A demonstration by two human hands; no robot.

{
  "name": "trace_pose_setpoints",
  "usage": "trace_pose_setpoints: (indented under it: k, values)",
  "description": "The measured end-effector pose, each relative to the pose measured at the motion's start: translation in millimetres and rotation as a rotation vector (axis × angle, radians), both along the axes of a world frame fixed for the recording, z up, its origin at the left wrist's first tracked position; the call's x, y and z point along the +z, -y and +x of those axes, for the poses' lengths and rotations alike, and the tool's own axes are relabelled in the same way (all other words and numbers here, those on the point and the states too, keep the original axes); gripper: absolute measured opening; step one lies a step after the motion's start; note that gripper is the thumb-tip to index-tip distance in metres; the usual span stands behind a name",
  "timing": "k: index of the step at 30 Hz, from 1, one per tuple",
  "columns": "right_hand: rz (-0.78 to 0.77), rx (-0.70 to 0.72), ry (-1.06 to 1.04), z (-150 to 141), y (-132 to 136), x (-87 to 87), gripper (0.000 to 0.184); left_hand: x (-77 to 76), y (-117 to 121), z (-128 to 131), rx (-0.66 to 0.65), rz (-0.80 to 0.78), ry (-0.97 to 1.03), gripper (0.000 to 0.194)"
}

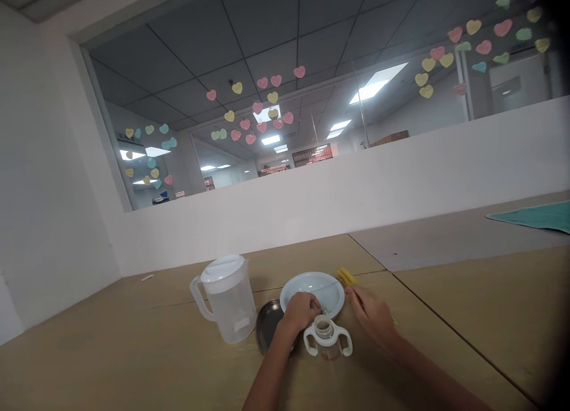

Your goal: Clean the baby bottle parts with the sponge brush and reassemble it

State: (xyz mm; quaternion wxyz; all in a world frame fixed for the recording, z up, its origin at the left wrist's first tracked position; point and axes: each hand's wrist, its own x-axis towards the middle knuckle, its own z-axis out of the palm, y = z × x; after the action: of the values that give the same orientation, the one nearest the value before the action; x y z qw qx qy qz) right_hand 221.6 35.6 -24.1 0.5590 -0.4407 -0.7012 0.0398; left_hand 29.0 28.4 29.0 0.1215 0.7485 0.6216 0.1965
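Observation:
My left hand (303,311) reaches over the near left side of a pale bowl (291,287). Its fingers are curled inward, and what they hold, if anything, is hidden. At the bowl's right rim, my right hand (373,316) has its fingers closed by a yellow, stick-like object (346,277), which it seems to grip; its exact kind is unclear. A thin line crosses the bowl between the hands. Just in front of the bowl stands an uncapped clear bottle with a white two-handled collar (328,340). Partly under my left forearm lies a dark metal dish (268,325).
A translucent pitcher (232,307) with a white lid stands left of the dish. A small green bit (394,321) shows beside my right wrist. Farther right lies a teal cloth (537,215). A white wall (276,218) with a window bounds the table's back.

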Motion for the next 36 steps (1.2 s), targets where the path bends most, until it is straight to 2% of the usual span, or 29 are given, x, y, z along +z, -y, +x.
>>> trace_pose_setpoints:
  k: [3, 8, 13, 16, 20, 26, 31, 36]
  values:
    - [-0.032, -0.046, 0.017, 2.9, -3.4, -1.0, 0.044, 3.0, -1.3, 2.6, 0.017, 0.031, -0.077, 0.022]
    - [-0.057, -0.144, 0.086, 10.4, -13.0, -6.2, 0.043, 5.8, -0.9, 4.4, 0.046, 0.014, -0.116, 0.010]
    - [-0.100, -0.269, 0.238, 19.0, -26.4, -14.6, 0.029, -0.4, -2.8, -0.7, 0.047, -0.018, -0.029, 0.008]
    - [-0.221, -0.367, 0.364, 22.6, -31.7, -22.1, 0.022, -3.3, -3.1, -5.7, 0.024, 0.007, 0.051, 0.015]
    - [-0.358, -0.446, 0.484, 25.3, -33.5, -30.4, 0.024, -6.9, -0.4, -13.6, 0.010, 0.114, 0.174, 0.029]
    - [-0.420, -0.408, 0.520, 27.4, -34.8, -37.2, 0.028, -23.7, 3.7, -19.8, 0.034, 0.225, 0.819, 0.048]
    - [-0.354, -0.438, 0.525, 30.6, -40.1, -43.4, 0.031, -30.7, 6.7, -20.5, 0.087, 0.246, 1.156, 0.045]
    - [-0.359, -0.493, 0.545, 34.7, -43.0, -47.5, 0.019, -29.8, 9.9, -19.1, 0.074, 0.271, 1.296, 0.038]
